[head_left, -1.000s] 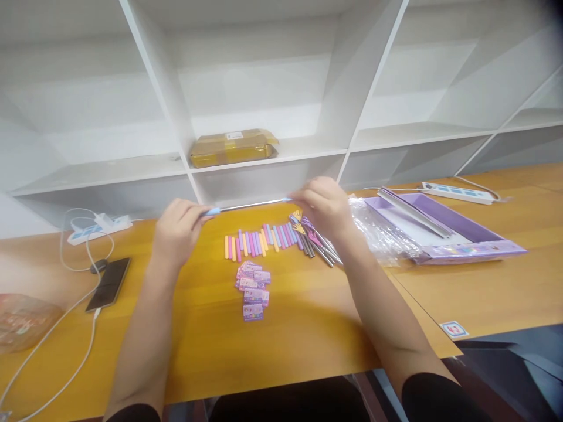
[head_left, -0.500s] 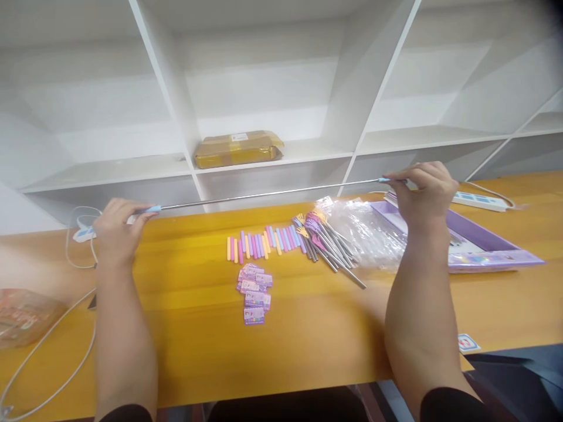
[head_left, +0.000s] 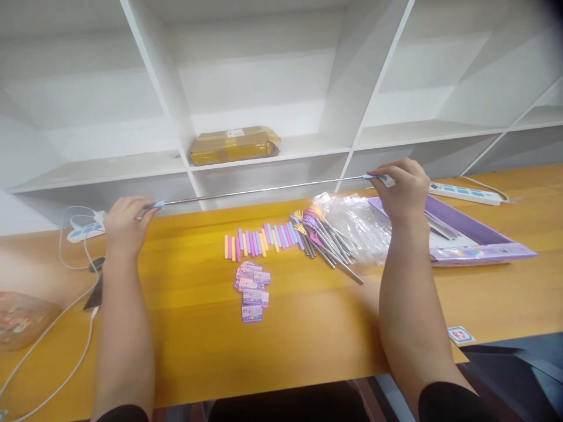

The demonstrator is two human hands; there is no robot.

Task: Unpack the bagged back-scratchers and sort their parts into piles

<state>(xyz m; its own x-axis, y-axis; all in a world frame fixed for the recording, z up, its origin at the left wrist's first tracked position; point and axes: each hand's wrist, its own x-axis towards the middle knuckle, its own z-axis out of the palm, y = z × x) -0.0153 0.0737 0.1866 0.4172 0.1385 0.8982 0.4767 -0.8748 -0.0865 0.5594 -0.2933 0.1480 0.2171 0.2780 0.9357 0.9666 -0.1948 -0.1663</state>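
Note:
A thin telescopic back scratcher (head_left: 264, 189) with light-blue ends is stretched out in the air above the table's back edge. My left hand (head_left: 127, 221) pinches its left blue end, and my right hand (head_left: 402, 184) grips the right one. Fingers hide the outer tips of both ends. Below lies a pile of metal back scratchers (head_left: 328, 240) with small hand-shaped heads in yellow, purple, pink and blue. Beside the pile, pastel tubes (head_left: 251, 242) form an uneven row. Small purple printed cards (head_left: 254, 297) overlap in a column nearer to me.
Clear plastic wrapping (head_left: 356, 228) and an open purple box (head_left: 484, 253) lie to the right. A taped parcel (head_left: 233, 146) sits on the white shelf. Power strips (head_left: 466, 193) stand at the back; a phone (head_left: 93, 293), cables and an orange bag (head_left: 26, 319) are at left.
My hands have moved apart, left hand leftward and right hand rightward, and the back scratcher's metal rod has lengthened between them. In the last half second the right hand came slightly back inward.

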